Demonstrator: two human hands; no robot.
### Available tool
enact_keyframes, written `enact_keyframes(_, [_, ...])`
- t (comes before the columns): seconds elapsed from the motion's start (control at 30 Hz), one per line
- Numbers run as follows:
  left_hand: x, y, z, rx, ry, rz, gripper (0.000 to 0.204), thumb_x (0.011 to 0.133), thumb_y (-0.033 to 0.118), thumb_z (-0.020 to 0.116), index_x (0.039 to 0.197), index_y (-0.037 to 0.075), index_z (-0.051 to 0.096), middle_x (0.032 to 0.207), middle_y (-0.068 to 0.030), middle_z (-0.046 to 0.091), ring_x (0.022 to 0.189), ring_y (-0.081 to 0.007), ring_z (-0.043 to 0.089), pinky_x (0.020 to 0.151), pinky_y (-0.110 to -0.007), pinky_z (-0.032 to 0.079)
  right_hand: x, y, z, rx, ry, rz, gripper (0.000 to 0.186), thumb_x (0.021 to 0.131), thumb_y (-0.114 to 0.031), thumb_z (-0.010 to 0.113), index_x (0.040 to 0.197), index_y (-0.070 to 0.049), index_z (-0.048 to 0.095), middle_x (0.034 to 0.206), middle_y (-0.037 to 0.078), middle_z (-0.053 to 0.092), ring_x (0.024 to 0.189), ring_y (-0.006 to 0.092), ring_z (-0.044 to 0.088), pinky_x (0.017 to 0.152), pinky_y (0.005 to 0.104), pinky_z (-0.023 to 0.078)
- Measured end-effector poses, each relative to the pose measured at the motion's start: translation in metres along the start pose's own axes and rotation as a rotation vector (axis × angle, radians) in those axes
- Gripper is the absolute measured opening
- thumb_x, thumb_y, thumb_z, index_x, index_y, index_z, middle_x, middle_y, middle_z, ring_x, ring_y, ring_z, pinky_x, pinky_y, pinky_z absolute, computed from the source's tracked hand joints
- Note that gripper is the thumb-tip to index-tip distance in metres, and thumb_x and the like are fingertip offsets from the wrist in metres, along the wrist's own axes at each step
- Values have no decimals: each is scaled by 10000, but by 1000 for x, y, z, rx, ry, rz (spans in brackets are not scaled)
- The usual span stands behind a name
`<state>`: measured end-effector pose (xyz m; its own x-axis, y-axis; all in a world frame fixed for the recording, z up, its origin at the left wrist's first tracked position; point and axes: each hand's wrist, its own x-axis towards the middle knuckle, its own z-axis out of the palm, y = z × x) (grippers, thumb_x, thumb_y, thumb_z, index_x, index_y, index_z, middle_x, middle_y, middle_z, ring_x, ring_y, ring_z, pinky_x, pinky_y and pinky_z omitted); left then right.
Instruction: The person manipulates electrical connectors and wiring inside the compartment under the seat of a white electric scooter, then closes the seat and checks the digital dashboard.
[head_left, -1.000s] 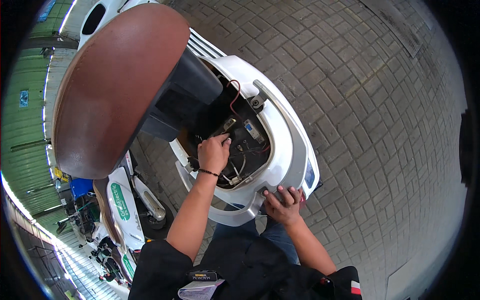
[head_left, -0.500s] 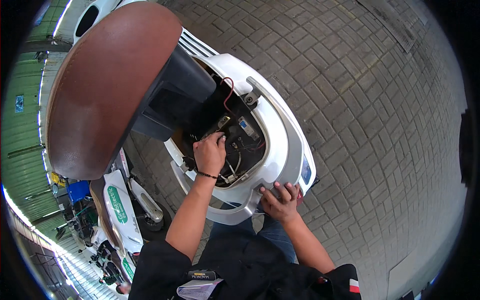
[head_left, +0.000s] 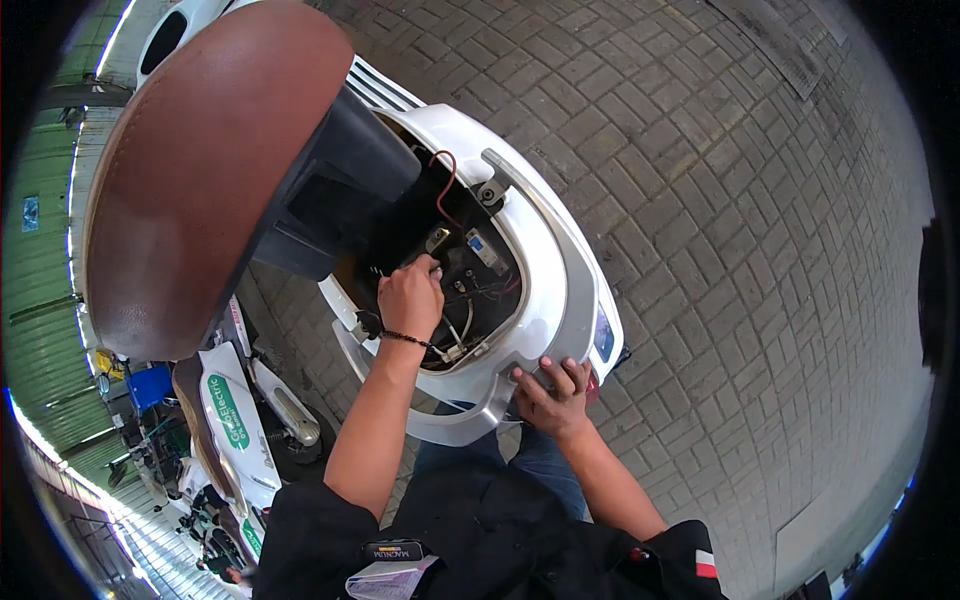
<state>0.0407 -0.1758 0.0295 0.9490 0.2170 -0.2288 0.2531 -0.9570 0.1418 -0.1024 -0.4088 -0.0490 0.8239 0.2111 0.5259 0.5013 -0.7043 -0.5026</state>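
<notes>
A white scooter point(head_left: 540, 250) stands before me, its brown seat point(head_left: 215, 170) tipped up to the left. My left hand point(head_left: 411, 297), with a dark beaded bracelet point(head_left: 405, 338) at the wrist, reaches into the open black compartment point(head_left: 490, 312) under the seat. Its fingers are curled in a pinch; whatever they hold is hidden. Close by are a small metal latch-like part point(head_left: 437, 240), a grey-and-blue switch block point(head_left: 483, 249) and loose thin wires. My right hand point(head_left: 556, 398) is hooked over the silver rear grab rail point(head_left: 490, 400).
A black storage bin point(head_left: 340, 190) hangs beneath the raised seat. A red cable point(head_left: 449, 172) loops up from the compartment. Another white scooter point(head_left: 240, 415) is parked at the left, near a blue box point(head_left: 150, 386) and a green corrugated wall point(head_left: 40, 280). Brick paving point(head_left: 740, 300) lies around.
The whole view has shifted slightly left. My left hand stays in the compartment, its fingers curled a little more. The right hand keeps its place on the rail.
</notes>
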Motion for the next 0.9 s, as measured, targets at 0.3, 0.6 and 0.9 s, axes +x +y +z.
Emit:
enact_keyframes(0.3, [-6, -12, 16, -209, 116, -45, 134, 923, 189, 697, 1027, 109, 723, 982, -111, 762, 973, -327, 708, 851, -474, 491, 3, 0, -3, -2, -20, -6, 546, 731, -250, 802, 1247, -377, 676, 1508, -7, 399, 1480, 256, 263, 1142, 553, 310])
enact_keyframes(0.6, [-3, -13, 13, -162, 95, -17, 130, 921, 189, 694, 1015, 107, 729, 945, -128, 757, 915, -346, 712, 830, -453, 498, 4, 1, -5, 3, -38, -9, 547, 744, -250, 802, 1258, -386, 671, 1514, -8, 382, 1495, 258, 235, 1141, 547, 309])
enact_keyframes(0.9, [0, -12, 10, -127, 44, -46, 144, 926, 215, 689, 1013, 123, 757, 928, -123, 760, 910, -339, 716, 823, -456, 499, 4, 3, -5, -2, -45, -26, 541, 764, -245, 793, 1270, -391, 669, 1518, -12, 388, 1509, 245, 221, 1148, 550, 307])
